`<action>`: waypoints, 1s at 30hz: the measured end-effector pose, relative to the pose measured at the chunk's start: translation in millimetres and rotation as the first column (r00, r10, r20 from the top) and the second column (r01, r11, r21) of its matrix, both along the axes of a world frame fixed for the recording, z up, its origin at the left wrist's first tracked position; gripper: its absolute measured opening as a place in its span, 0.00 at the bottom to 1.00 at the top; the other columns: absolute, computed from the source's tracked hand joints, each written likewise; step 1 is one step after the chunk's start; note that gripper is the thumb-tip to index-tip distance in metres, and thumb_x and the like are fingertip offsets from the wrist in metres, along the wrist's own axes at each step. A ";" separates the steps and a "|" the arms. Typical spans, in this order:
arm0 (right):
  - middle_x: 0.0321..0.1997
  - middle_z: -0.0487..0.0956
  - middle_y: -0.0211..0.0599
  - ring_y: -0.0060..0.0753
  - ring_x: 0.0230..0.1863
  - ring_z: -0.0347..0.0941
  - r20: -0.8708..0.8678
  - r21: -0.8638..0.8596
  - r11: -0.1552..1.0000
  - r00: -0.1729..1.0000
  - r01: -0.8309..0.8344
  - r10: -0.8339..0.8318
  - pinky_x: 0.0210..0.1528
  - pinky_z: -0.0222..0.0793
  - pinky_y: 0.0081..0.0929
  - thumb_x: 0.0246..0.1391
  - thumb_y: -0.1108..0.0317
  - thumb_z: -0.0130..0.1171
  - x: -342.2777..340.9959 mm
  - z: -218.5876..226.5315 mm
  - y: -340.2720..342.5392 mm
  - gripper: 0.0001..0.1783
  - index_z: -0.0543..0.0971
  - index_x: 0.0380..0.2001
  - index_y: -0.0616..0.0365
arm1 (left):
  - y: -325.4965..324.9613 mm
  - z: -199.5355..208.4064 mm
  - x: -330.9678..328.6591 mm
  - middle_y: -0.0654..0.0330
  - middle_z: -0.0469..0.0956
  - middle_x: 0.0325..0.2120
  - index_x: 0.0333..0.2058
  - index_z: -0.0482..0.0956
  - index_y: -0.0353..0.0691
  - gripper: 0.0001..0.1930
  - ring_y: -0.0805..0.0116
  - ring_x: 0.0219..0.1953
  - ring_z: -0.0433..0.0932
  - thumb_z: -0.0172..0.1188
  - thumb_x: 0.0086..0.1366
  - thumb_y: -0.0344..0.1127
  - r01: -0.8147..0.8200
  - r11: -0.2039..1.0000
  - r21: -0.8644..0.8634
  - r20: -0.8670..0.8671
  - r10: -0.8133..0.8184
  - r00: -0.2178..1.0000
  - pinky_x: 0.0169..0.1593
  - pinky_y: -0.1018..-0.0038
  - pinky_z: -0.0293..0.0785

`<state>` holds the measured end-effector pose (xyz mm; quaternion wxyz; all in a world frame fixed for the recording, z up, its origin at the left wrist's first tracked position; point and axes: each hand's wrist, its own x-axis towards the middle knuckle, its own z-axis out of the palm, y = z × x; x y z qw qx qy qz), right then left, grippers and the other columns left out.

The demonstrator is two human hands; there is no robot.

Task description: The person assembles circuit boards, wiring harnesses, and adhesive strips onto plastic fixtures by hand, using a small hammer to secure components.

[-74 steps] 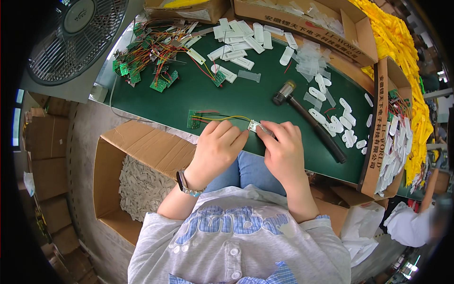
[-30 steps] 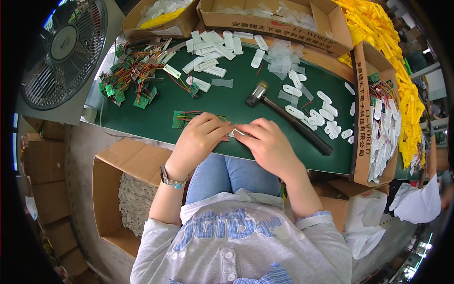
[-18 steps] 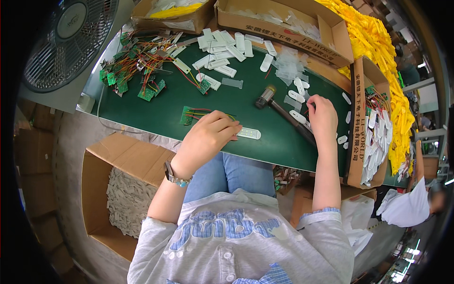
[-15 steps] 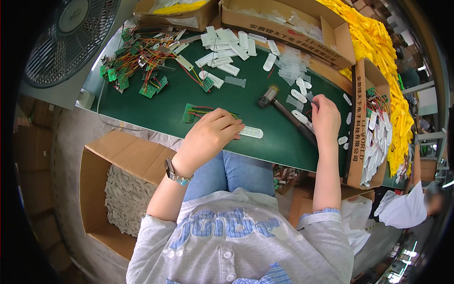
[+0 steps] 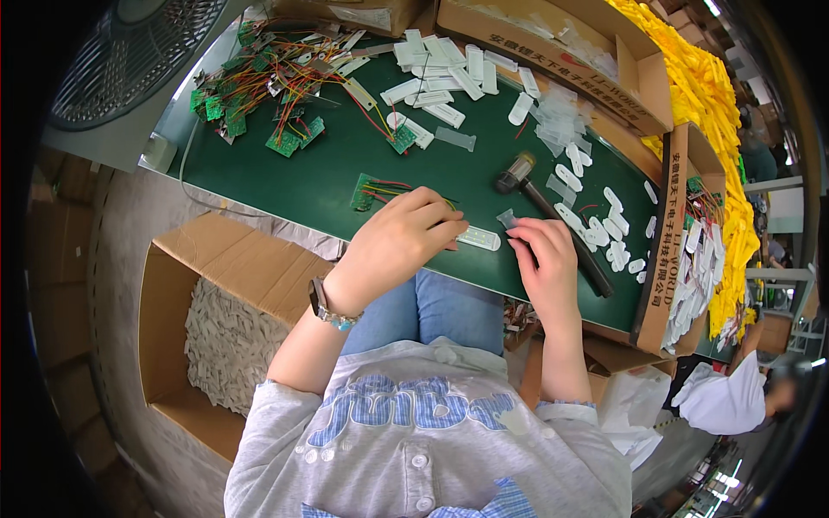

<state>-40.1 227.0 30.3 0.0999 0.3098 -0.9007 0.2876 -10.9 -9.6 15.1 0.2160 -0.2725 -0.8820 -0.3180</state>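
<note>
My left hand (image 5: 404, 235) is closed on a small white LED light module (image 5: 480, 237), whose right end with its row of LEDs sticks out past the fingertips. Coloured wires run from under those fingers to a green circuit board (image 5: 361, 192) lying on the table. My right hand (image 5: 546, 257) pinches a small clear plastic piece (image 5: 506, 219) between thumb and fingers, just right of the module and apart from it. Beyond the right hand lies a hammer (image 5: 553, 213), its handle slanting toward the table's front edge.
Wired circuit boards (image 5: 259, 91) heap at the far left, near a fan (image 5: 129, 60). White casings (image 5: 445, 69) and clear plastic sheets (image 5: 561, 116) lie at the back. Small white covers (image 5: 596, 231) scatter right of the hammer. A cardboard box (image 5: 656, 259) stands at the right edge.
My right hand has moved left from the small white covers toward the module, now with the clear piece in its fingers. The left hand keeps its grip; the whole view has shifted slightly.
</note>
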 end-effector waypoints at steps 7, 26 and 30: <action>0.47 0.80 0.35 0.43 0.47 0.74 -0.185 0.056 0.994 0.980 0.089 -0.078 0.49 0.70 0.40 0.47 0.77 0.65 5.7 -3.2 -4.6 0.12 0.78 0.37 0.59 | 0.6 -0.5 0.2 0.64 0.81 0.39 0.38 0.82 0.39 0.16 0.62 0.42 0.77 0.70 0.47 0.33 -0.012 1.000 -0.013 -0.001 0.012 1.000 0.47 0.68 0.78; 0.39 0.79 0.32 0.38 0.39 0.74 -0.054 -0.105 0.992 0.996 -0.072 0.067 0.42 0.70 0.34 0.44 0.78 0.67 11.0 0.7 -25.7 0.15 0.83 0.39 0.57 | 0.1 3.8 2.2 0.61 0.79 0.35 0.45 0.78 0.37 0.23 0.61 0.42 0.76 0.69 0.48 0.33 -0.035 0.999 -0.003 0.040 0.035 0.999 0.47 0.66 0.76; 0.38 0.79 0.29 0.36 0.38 0.73 -0.093 -0.081 0.991 0.991 -0.107 0.100 0.40 0.69 0.33 0.43 0.79 0.66 9.0 -5.0 -31.0 0.15 0.84 0.38 0.56 | 0.6 2.0 1.9 0.60 0.80 0.36 0.46 0.78 0.38 0.25 0.60 0.41 0.76 0.70 0.46 0.34 -0.046 0.999 0.011 0.054 0.045 0.998 0.46 0.65 0.77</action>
